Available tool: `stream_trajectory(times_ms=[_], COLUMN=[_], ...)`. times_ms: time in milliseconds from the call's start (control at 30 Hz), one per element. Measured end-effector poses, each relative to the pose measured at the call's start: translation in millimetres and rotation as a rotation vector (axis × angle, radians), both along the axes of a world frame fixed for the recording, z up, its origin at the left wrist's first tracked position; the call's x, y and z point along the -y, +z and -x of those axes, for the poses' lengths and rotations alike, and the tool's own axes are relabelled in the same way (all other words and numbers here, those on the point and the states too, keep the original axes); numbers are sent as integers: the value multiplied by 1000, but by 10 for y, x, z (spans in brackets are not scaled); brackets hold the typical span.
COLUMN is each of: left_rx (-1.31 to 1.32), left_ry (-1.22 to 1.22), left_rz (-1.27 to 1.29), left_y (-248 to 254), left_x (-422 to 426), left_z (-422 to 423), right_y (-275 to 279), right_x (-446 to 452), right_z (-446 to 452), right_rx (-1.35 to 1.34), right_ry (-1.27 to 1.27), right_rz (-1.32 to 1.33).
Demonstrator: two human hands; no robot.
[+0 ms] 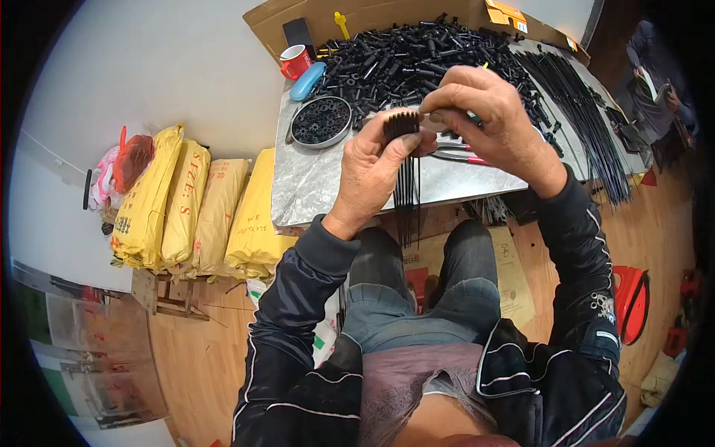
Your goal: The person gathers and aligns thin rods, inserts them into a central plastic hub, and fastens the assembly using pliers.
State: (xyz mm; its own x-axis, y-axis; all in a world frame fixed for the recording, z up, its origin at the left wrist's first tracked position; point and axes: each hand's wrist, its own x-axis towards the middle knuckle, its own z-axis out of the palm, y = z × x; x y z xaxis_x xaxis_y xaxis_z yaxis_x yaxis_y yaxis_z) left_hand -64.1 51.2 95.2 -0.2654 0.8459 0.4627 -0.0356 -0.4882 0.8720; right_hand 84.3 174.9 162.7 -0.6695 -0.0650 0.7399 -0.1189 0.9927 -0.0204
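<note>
My left hand (377, 165) is closed round a bundle of thin black rods (404, 182), whose thicker ends stick up in a row above the thumb and whose thin ends hang over my lap. Beside the top of the bundle, my right hand (477, 112) has thumb and forefinger pinched together; what they hold is too small to make out. Red-handled pliers (458, 154) lie on the grey table (313, 186) behind my hands. A round metal dish (321, 121) to the left holds small black rings.
A heap of black plastic parts (402, 63) covers the table's back, beside a red mug (296, 62) and blue case (307, 82). Long black rods (577, 112) lie right. Yellow sacks (149, 205) stand left. Another person (655, 82) is at far right.
</note>
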Motion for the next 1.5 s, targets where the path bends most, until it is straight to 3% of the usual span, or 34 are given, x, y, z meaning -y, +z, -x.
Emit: stream_trajectory(times_ms=[133, 200, 367, 433, 600, 667, 867, 933, 1000, 1500], left_rx=[-35, -43, -121, -35, -60, -59, -211, -381, -314, -381], left_ry=[-65, -94, -110, -97, -136, -156, -127, -78, -102, -200], left_rz=[31, 44, 78, 70, 77, 78, 81, 108, 120, 162], left_y=[16, 35, 79, 71, 60, 79, 129, 161, 169, 279], left_x=[-7, -15, -2, -4, 1, -1, 1, 18, 49, 46], left_z=[63, 107, 134, 84, 95, 112, 185, 229, 224, 334], right_y=[-14, -83, -69, -69, -131, -111, -102, -133, -169, -94], right_x=[-19, -47, -25, 15, 61, 38, 41, 84, 148, 142], right_z=[14, 15, -7, -18, -12, 5, 31, 48, 52, 128], right_rx=[-37, 11, 6, 0, 36, 29, 35, 30, 58, 15], right_ry=[-1, 77, 47, 0, 65, 75, 51, 49, 31, -2], right_rz=[-37, 211, 194, 135, 390, 377, 376, 390, 509, 288])
